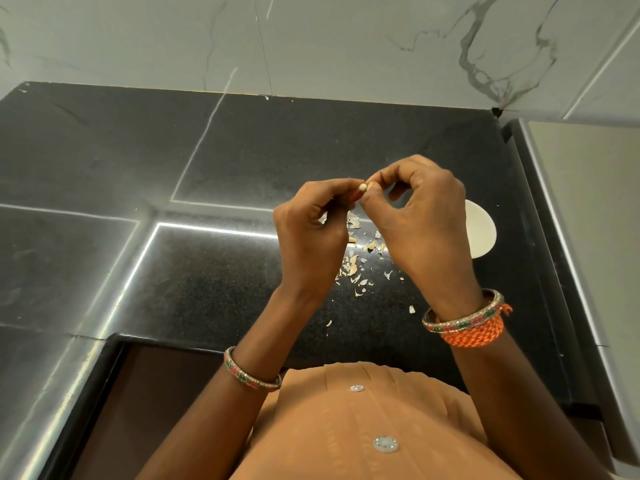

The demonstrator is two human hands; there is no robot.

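Note:
A small pale garlic clove (363, 187) is held up above the black counter (214, 278), between both hands. My left hand (311, 233) pinches it from the left with curled fingers. My right hand (422, 220) meets it from the right, thumb and fingertips curled against the clove's tip. Most of the clove is hidden by the fingers. Several pale peel scraps (356, 268) lie scattered on the counter below the hands.
A small white bowl (483, 230) stands on the counter behind my right hand, partly hidden. A marble wall (311, 39) backs the counter. A grey appliance edge (581, 220) rises at the right. The counter's front edge steps inward at lower left.

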